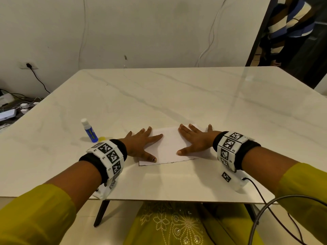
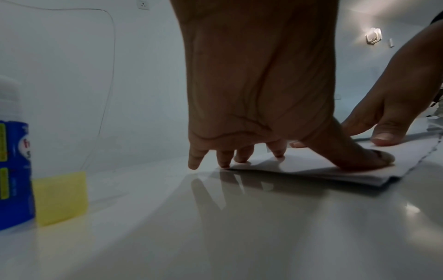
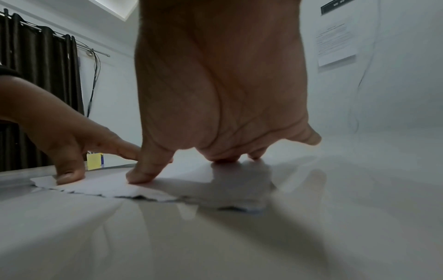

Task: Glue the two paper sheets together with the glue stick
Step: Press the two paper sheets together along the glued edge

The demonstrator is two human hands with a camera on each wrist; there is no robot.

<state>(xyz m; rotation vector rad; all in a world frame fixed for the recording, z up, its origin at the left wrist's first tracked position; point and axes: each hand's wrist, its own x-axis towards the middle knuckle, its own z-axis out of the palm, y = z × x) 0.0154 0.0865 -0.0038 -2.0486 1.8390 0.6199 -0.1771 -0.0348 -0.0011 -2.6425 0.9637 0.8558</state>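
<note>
White paper sheets (image 1: 169, 147) lie stacked flat near the front of the marble table (image 1: 177, 96), their near edge torn and ragged. My left hand (image 1: 141, 144) lies flat with spread fingers on the stack's left end, thumb near the front corner. On the right end my right hand (image 1: 196, 140) presses flat the same way. The left wrist view shows two layers at the paper's (image 2: 311, 168) corner. A blue glue stick (image 1: 89, 130) with a white top stands upright left of my left hand, and its yellow cap (image 1: 102, 138) sits beside it.
Another person in a striped top (image 1: 290, 25) stands at the far right behind the table. Chargers and cables (image 1: 16, 106) lie on the floor to the left. A cable (image 1: 265, 197) runs from my right wrist band off the table's front edge.
</note>
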